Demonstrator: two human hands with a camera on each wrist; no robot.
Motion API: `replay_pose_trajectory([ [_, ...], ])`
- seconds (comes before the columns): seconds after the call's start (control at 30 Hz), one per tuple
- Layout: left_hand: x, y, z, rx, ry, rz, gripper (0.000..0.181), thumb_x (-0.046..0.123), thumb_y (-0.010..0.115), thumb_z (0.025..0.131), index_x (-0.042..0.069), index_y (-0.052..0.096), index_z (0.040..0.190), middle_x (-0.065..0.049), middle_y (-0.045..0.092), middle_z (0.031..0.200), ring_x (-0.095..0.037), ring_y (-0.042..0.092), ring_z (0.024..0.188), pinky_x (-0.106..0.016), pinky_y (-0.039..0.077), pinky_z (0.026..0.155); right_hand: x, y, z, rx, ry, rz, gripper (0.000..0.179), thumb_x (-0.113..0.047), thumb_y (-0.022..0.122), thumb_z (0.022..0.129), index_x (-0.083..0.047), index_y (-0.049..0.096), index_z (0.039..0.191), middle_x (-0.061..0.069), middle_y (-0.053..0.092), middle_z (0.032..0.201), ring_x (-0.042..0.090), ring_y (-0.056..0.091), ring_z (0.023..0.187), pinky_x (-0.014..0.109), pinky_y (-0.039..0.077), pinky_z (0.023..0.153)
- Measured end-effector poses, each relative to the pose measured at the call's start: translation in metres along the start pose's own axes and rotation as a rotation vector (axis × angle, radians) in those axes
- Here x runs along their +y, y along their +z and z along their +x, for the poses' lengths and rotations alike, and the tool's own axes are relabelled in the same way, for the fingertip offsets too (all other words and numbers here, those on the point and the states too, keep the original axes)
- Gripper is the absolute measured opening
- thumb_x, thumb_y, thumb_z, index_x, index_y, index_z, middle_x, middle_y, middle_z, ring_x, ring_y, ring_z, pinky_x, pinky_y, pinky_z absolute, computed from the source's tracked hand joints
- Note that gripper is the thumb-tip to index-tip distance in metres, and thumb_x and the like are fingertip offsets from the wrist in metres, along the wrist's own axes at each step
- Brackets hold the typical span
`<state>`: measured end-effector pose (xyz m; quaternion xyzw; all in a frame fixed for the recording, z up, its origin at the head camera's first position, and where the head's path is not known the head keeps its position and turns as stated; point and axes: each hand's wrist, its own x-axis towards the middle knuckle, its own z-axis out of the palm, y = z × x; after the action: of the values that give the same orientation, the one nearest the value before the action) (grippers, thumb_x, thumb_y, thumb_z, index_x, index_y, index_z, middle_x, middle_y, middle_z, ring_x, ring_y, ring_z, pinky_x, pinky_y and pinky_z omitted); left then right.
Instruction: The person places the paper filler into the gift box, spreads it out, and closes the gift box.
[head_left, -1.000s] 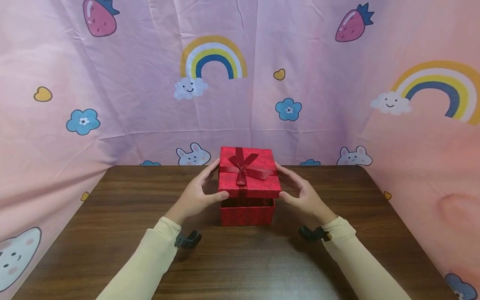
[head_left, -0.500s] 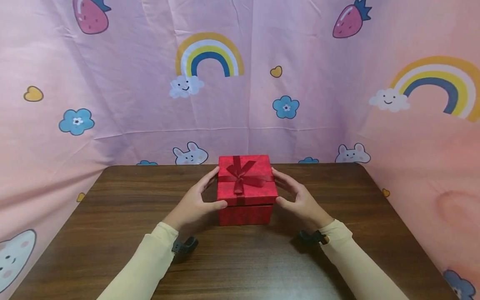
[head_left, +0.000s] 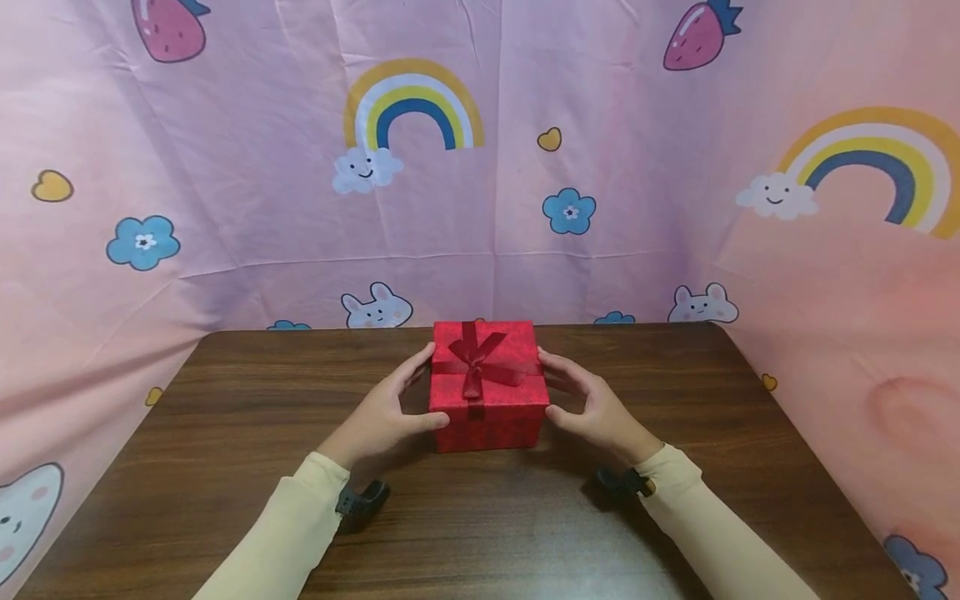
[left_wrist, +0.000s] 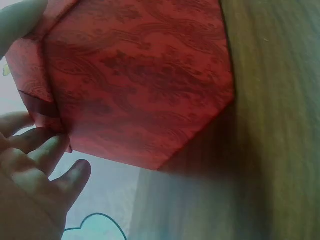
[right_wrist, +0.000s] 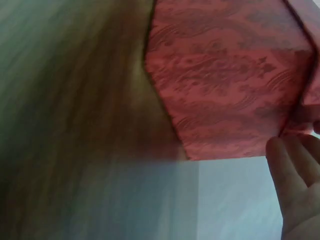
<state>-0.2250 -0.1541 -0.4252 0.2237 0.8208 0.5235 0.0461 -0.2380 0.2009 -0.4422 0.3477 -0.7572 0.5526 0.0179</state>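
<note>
A red patterned gift box (head_left: 495, 435) stands upright on the table, its lid (head_left: 516, 343) seated over the top. Across the lid runs a dark red ribbon tied in a bow (head_left: 474, 365). My left hand (head_left: 378, 421) grips the lid's left side, thumb at the front corner and fingers reaching toward the back. On the opposite side my right hand (head_left: 600, 417) holds the lid the same way. Both wrist views show fingers at the lid's edge, with the box wall (left_wrist: 145, 75) below it. The inside of the box is hidden.
The dark brown wooden table (head_left: 480, 533) extends around the box. Behind it and along both sides hangs a pink and lilac cloth (head_left: 300, 167) printed with rainbows, flowers and rabbits. Dark bands (head_left: 363, 500) circle both wrists below cream sleeves.
Both hands have lowered the lid from above the box onto it. The gap between lid and box, where the dark interior showed, has closed. The head view has shifted slightly.
</note>
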Motion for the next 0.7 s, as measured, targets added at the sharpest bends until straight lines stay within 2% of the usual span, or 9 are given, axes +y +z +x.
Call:
replay_pose_trajectory([
  [0.13,-0.007,0.003,-0.002,-0.018,-0.04,0.002,0.101,0.041,0.085,0.084,0.027,0.026,0.165,-0.003,0.035,0.166,-0.033,0.032,0.153,-0.065,0.029,0.121,0.004,0.002,-0.002,-0.022,0.007,-0.019,0.07,0.0,0.073,0.091,-0.004,0.044,0.154,0.016,0.045,0.159,0.039,0.053,0.138,0.058,0.045,0.11],
  [0.3,-0.011,0.005,-0.005,-0.017,-0.093,0.034,0.106,0.046,0.087,0.081,0.029,0.025,0.165,-0.001,0.031,0.168,-0.032,0.027,0.155,-0.068,0.027,0.12,0.006,0.004,-0.004,-0.042,0.082,0.035,0.072,-0.003,0.075,0.091,-0.008,0.043,0.156,0.015,0.044,0.16,0.041,0.052,0.138,0.064,0.046,0.106],
  [0.4,-0.011,0.005,-0.006,-0.011,-0.094,0.048,0.107,0.046,0.087,0.08,0.03,0.025,0.165,-0.002,0.03,0.168,-0.032,0.026,0.155,-0.068,0.028,0.119,0.006,0.005,-0.003,-0.049,0.102,0.04,0.073,-0.005,0.075,0.092,-0.01,0.042,0.156,0.014,0.043,0.16,0.041,0.052,0.138,0.064,0.047,0.105],
  [0.7,-0.014,0.005,-0.005,-0.033,-0.068,0.026,0.107,0.043,0.087,0.081,0.028,0.023,0.166,-0.002,0.027,0.169,-0.031,0.026,0.156,-0.064,0.028,0.121,0.002,0.006,-0.003,-0.04,0.091,0.01,0.071,0.0,0.074,0.09,-0.007,0.043,0.154,0.017,0.042,0.16,0.042,0.053,0.136,0.059,0.049,0.104],
])
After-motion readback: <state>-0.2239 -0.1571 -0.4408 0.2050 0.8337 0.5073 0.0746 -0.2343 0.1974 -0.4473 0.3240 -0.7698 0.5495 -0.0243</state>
